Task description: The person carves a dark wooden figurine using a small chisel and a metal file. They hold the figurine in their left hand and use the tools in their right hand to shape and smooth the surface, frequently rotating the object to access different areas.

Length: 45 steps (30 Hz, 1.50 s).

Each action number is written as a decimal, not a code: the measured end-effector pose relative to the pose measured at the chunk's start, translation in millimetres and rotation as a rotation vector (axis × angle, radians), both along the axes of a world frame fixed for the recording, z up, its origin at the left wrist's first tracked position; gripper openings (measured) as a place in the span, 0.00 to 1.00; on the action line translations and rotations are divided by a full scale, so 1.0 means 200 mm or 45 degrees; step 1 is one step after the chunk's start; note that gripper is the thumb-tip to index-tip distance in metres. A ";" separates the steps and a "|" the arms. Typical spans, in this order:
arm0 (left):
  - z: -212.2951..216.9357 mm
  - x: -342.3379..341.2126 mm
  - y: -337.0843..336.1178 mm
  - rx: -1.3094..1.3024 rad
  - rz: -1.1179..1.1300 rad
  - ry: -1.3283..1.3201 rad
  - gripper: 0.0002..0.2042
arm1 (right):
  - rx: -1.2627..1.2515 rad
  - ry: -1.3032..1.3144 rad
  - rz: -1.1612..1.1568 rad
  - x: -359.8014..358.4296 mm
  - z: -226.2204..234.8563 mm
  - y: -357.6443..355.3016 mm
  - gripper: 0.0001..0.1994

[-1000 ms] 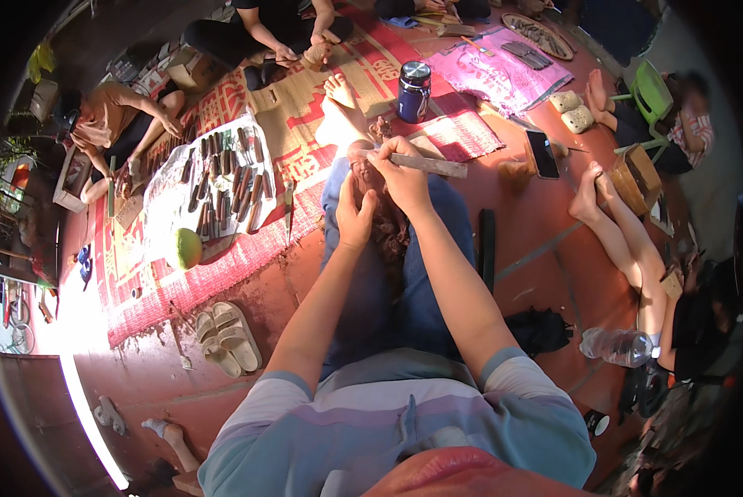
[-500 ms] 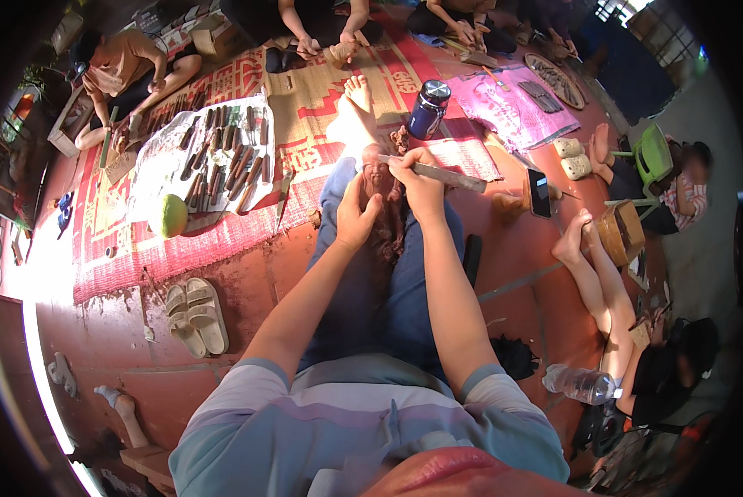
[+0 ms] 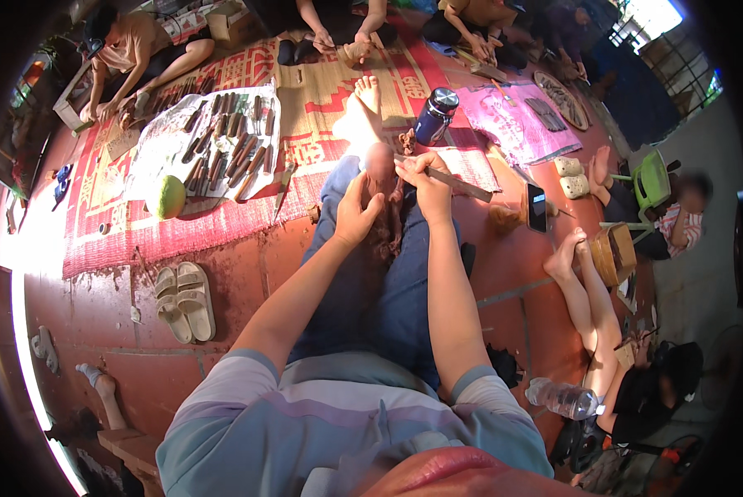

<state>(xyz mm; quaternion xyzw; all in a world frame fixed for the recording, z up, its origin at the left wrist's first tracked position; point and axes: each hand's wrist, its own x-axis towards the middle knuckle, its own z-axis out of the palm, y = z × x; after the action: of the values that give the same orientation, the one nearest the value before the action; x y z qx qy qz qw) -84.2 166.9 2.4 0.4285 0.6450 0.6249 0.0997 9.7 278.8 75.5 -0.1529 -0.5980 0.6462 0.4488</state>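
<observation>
A brown carved wooden figure (image 3: 388, 236) rests between my thighs on my blue trousers (image 3: 342, 286). Its rounded upper end is blurred. My left hand (image 3: 360, 211) is closed against the left side of the carving, thumb lying along it. In my right hand (image 3: 428, 184) is a flat, bar-like hand tool (image 3: 467, 184), its long end sticking out to the right. The other tip reaches the top of the carving; whether it is a chisel or a file I cannot tell. Just beyond my hands stands a dark blue flask (image 3: 435, 118) with a metal lid.
Many carving tools (image 3: 240, 161) lie on a white sheet at left, near a green fruit (image 3: 166, 197). Sandals (image 3: 186, 302) sit on the red tiles. To the right are a phone (image 3: 537, 207), a plastic bottle (image 3: 563, 399) and a green chair (image 3: 653, 176). Other people sit around the mat.
The whole view has shifted and turned slightly. My left hand keeps its place on the carving, while the tool in my right hand now slants more steeply down to the right.
</observation>
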 end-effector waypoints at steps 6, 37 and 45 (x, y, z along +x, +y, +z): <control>0.02 0.00 -0.02 -0.013 -0.043 -0.099 0.29 | -0.105 0.093 0.110 0.00 -0.01 0.01 0.08; 0.03 -0.01 -0.01 0.011 -0.041 -0.066 0.28 | -0.217 0.137 0.177 0.00 -0.01 0.06 0.09; 0.05 0.02 -0.02 -0.005 -0.038 -0.086 0.27 | -0.261 0.117 0.210 0.02 -0.06 0.10 0.08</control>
<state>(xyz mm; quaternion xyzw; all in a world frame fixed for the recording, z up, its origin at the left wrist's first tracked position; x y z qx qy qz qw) -80.5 162.7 12.9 0.4166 0.6360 0.6362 0.1314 14.4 297.9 63.1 -0.1186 -0.5184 0.7448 0.4031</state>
